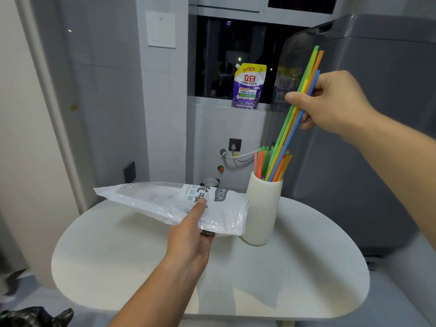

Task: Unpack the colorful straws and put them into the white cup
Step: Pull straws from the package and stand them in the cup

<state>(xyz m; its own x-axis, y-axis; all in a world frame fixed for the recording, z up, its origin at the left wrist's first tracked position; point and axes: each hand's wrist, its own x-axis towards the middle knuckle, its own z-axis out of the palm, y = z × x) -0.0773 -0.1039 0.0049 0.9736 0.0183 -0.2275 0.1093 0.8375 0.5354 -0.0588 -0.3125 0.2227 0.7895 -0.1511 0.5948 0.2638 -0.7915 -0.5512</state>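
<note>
A tall white ribbed cup [262, 208] stands on the round white table [295, 279], right of centre. Several colorful straws [266, 164] stand in it. My right hand [330, 102] pinches a small bundle of green, yellow, orange and blue straws [286, 128] above the cup. The bundle is tilted, and its lower ends reach into the cup's mouth. My left hand [191, 237] grips the clear plastic straw bag [169, 204] by its near edge, thumb on top. The bag is held just above the table, left of the cup, and looks empty.
A grey appliance [365, 149] stands close behind and right of the cup. A purple detergent pouch [247, 86] sits on the window ledge at the back. A small metal tin [210, 182] lies behind the bag. A dark bag [35, 317] lies on the floor, lower left.
</note>
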